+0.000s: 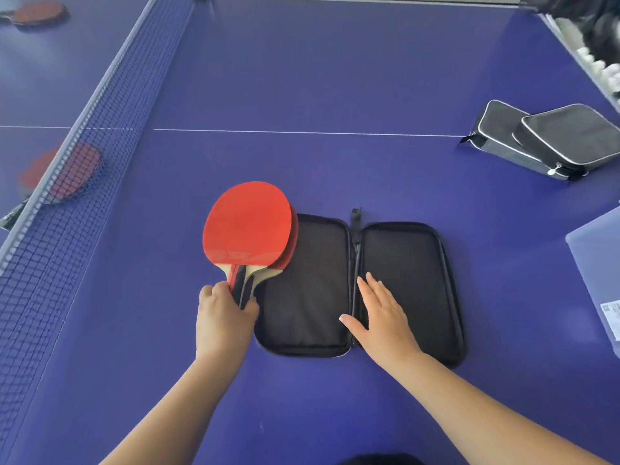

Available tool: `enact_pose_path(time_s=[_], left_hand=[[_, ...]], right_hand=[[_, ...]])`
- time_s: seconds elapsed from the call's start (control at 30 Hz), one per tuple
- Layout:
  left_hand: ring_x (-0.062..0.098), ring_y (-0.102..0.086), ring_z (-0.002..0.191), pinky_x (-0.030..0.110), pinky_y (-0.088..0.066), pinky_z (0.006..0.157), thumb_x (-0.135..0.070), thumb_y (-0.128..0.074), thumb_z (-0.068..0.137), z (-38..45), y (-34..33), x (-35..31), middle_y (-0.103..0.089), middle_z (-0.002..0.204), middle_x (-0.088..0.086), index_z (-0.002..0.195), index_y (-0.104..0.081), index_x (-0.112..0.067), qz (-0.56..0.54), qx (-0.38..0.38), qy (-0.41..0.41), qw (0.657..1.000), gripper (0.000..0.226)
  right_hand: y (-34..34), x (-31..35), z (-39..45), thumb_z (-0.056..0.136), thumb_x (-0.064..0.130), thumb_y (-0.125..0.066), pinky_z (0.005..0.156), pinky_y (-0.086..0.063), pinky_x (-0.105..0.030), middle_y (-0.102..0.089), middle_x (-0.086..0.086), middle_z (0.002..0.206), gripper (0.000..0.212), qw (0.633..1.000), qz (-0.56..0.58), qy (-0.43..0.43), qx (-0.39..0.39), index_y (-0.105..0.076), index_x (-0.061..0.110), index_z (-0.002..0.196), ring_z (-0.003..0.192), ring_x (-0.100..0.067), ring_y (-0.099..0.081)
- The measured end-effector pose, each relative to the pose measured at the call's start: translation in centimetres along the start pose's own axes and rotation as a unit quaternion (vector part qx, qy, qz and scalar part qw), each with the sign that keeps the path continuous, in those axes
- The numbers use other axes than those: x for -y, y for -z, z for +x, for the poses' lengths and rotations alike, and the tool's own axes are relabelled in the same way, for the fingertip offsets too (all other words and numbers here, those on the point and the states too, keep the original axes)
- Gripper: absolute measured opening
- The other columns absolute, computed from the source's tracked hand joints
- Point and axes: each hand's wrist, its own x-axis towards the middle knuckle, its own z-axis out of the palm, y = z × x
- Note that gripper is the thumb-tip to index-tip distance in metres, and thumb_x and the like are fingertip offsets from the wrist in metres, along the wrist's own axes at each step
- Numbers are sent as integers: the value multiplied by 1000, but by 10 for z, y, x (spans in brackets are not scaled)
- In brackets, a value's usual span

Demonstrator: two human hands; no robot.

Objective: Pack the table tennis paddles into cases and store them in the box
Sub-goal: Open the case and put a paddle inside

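Observation:
A black paddle case lies unzipped and spread flat on the blue table tennis table. My left hand grips the handles of two stacked red paddles, whose blades overlap the case's left edge. My right hand rests flat with straight fingers on the case's middle seam and right half. A clear plastic box shows at the right edge.
Two zipped black cases lie stacked at the right. The net runs along the left; beyond it lie a red paddle and another paddle far back. A tray of white balls sits top right.

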Motion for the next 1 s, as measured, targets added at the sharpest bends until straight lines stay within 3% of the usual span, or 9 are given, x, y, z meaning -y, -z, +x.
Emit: enact_pose_path(time_s=[0.1, 0.2, 0.3, 0.4, 0.53, 0.67, 0.8, 1.0], left_hand=[[17, -48, 67, 29, -37, 54, -24, -62, 87, -17, -14, -24, -44, 90, 2, 78, -45, -11, -6, 32, -18, 999, 23], [19, -50, 71, 31, -41, 58, -27, -62, 87, -36, -35, -45, -43, 89, -1, 80, -45, -12, -6, 60, -42, 997, 23], [21, -52, 76, 33, -47, 64, -28, -62, 86, -53, -59, -66, -42, 89, -3, 82, -47, -13, -4, 81, -61, 995, 22], [21, -53, 77, 37, -51, 67, -27, -62, 86, -73, -83, -87, -40, 88, -5, 83, -46, -13, -17, 98, -72, 992, 21], [20, -54, 81, 36, -51, 73, -28, -62, 88, -98, -111, -109, -40, 90, -5, 87, -47, -14, -24, 103, -74, 992, 20], [21, -53, 84, 34, -49, 74, -28, -62, 88, -113, -136, -125, -41, 94, -2, 88, -45, -14, -4, 102, -66, 993, 22], [21, -50, 94, 29, -43, 75, -28, -59, 91, -123, -159, -136, -39, 98, -2, 95, -46, -13, 20, 86, -50, 995, 21], [21, -50, 101, 33, -45, 85, -34, -60, 91, -130, -180, -132, -42, 99, -5, 103, -49, -16, 46, 94, -50, 993, 24]], right_hand=[[18, -1, -2, 94, 46, -54, 112, -30, -28, -29, 10, 155, 68, 982, 181, -36, -43, -24, 27, 152, 141, -9, -29], [40, -5, 1, 95, 42, -54, 94, -43, -21, -58, 11, 127, 55, 939, 327, -84, -56, -36, 29, 146, 112, -3, -57], [60, -16, 7, 97, 44, -50, 94, -51, -31, -66, 11, 113, 45, 897, 426, -106, -62, -46, 27, 138, 97, -4, -68], [77, -30, 8, 95, 48, -52, 87, -56, -28, -69, 7, 114, 43, 872, 479, -91, -40, -52, 26, 132, 101, -7, -68], [96, -58, 3, 93, 34, -63, 86, -57, -30, -74, 7, 102, 31, 862, 494, -95, -57, -59, 22, 122, 97, -7, -69], [102, -96, 5, 93, 25, -63, 90, -57, -37, -74, 1, 104, 30, 855, 503, -125, -35, -61, 17, 122, 98, -13, -70], [101, -121, 19, 94, 22, -61, 90, -57, -36, -73, 0, 104, 26, 863, 487, -133, 2, -62, 17, 119, 97, -13, -70], [93, -143, 32, 93, 41, -55, 84, -58, -36, -68, 10, 102, 27, 938, 327, -109, 21, -62, 28, 116, 91, -9, -67]])
